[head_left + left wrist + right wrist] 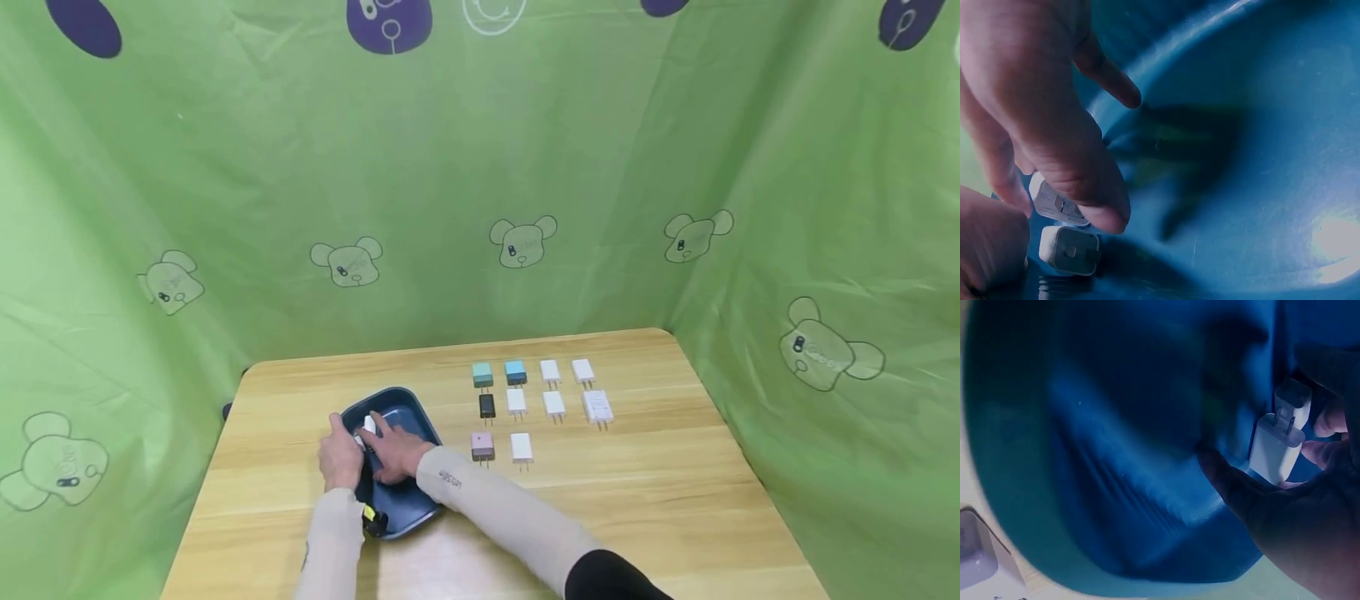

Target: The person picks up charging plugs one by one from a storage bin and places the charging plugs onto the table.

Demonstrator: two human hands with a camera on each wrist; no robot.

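Inside a dark blue basin (411,498), my right hand (397,450) holds a white charger (370,423) with its fingers. My left hand (340,457) is at the basin's left side, close beside the right fingertips; its own fingertips are mostly hidden. In the right wrist view, a white charger (1274,453) with two metal prongs stands right against another white charger (1293,400), fingers close around them. Two white plug blocks also show in the left wrist view, an upper charger (1057,200) under a fingertip and a lower charger (1069,251) beside it.
Right of the basin, several chargers lie in rows on the wooden table (637,500): a green charger (482,374), a blue charger (515,372), a black charger (487,406), a pink charger (482,445) and several white ones. A green curtain (450,167) surrounds the table.
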